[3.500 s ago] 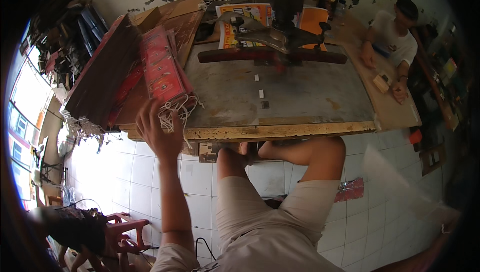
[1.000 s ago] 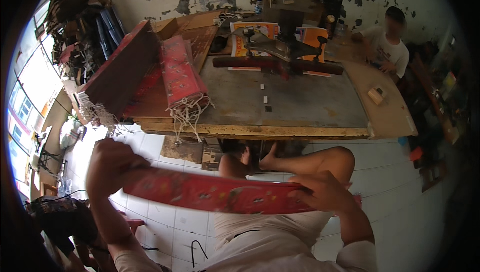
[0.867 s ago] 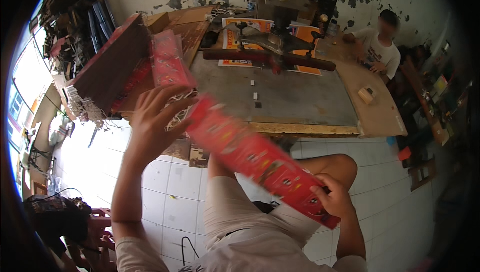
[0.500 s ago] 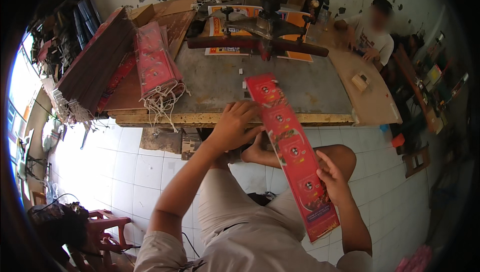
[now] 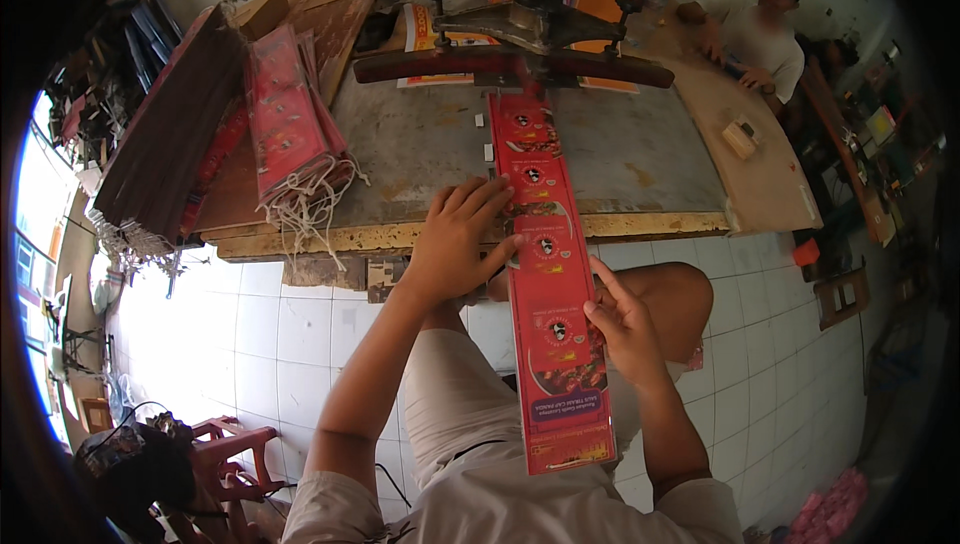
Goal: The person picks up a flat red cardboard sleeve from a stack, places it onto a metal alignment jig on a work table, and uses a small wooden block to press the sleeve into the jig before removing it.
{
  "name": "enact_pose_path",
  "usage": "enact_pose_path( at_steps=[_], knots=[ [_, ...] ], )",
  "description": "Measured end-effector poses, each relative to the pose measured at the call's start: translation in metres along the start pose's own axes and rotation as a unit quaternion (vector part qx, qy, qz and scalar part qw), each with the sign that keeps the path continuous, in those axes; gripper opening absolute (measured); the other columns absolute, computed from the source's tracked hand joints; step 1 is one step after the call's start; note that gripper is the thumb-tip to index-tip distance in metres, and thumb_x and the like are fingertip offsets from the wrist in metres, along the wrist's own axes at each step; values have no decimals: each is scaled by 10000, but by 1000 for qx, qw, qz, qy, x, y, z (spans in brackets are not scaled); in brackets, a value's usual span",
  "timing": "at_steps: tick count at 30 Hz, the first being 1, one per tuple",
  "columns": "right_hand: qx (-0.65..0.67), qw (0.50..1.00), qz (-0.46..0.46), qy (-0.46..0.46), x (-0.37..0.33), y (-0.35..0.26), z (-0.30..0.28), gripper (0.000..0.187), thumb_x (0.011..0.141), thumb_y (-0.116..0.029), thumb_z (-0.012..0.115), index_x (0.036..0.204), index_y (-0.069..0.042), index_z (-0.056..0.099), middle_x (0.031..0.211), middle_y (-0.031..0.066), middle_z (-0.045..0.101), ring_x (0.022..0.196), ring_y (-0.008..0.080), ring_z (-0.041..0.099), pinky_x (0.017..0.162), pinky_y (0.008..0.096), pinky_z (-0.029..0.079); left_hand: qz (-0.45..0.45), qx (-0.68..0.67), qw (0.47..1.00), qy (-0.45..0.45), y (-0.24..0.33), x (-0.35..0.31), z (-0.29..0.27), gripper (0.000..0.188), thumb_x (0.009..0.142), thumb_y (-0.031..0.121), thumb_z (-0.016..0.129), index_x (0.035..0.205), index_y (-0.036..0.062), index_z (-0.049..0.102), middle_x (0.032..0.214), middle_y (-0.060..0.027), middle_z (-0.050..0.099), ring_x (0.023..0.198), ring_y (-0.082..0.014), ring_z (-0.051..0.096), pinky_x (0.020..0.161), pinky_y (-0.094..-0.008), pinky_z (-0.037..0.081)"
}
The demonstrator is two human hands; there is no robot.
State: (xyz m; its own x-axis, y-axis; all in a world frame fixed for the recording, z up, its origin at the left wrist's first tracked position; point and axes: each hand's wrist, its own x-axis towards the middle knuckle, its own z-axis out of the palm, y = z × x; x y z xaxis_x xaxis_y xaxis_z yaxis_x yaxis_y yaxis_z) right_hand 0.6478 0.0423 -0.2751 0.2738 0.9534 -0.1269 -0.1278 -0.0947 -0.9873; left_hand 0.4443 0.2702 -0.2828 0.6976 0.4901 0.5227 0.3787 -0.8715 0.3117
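Note:
A long red printed strip [image 5: 545, 284] stretches from the metal-topped table [image 5: 400, 164] back toward my lap, its near end hanging past the table's edge. My right hand [image 5: 625, 334] grips its right edge, the thumb on top and the index finger stretched along the side. Fingers spread, my left hand [image 5: 460, 239] rests against the strip's left edge at the table front, its thumb tip touching the printed face. The strip's far end lies close to the dark red crossbar [image 5: 420, 66] of a press; whether it reaches under cannot be told.
Left of the press lie a stack of corded red printed strips [image 5: 290, 124] and a thick brown stack [image 5: 175, 124]. Two small white blocks [image 5: 489, 152] sit beside the strip. A wooden block [image 5: 740, 138] rests at right, near another person [image 5: 755, 34]. A red stool [image 5: 235, 454] stands lower left.
The strip has swung from a slant to nearly straight, and its far end has moved forward to the press. Both my hands have shifted with it, the right one moving left and slightly forward.

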Motion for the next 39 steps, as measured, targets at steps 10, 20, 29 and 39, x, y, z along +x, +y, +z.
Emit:
enact_pose_path(
  at_steps=[10,20,29,39],
  knots=[
    [-51,999,9,-12,-2,-10,-1,692,1136,-10,609,1766,-7,323,1080,21,691,1006,51,641,898,258,548,-10,9,1000,3,6,-2,2,646,962,413,773,1476,28,702,1606,-98,658,1511,-337,576,1247,-566,413],
    [-104,994,10,10,0,-10,-7,610,1123,-74,677,1693,-24,465,1035,19,733,946,55,674,823,273,562,-16,23,1000,9,6,-2,0,647,923,384,788,1457,28,715,1585,-95,677,1490,-338,597,1222,-576,437],
    [-491,801,-340,39,134,-39,-50,527,1043,-304,807,1516,-107,685,1521,107,661,1456,313,590,1253,507,408,-16,29,999,24,9,1,2,630,911,391,786,1419,24,730,1574,-93,687,1463,-336,622,1201,-580,456],
    [-532,794,-294,-32,154,-27,-48,547,1054,-393,784,1525,-128,700,1661,77,609,1609,292,481,1328,537,346,-23,37,999,27,9,-3,5,654,912,392,766,1453,29,716,1579,-94,684,1460,-332,620,1192,-555,465]
  ],
)
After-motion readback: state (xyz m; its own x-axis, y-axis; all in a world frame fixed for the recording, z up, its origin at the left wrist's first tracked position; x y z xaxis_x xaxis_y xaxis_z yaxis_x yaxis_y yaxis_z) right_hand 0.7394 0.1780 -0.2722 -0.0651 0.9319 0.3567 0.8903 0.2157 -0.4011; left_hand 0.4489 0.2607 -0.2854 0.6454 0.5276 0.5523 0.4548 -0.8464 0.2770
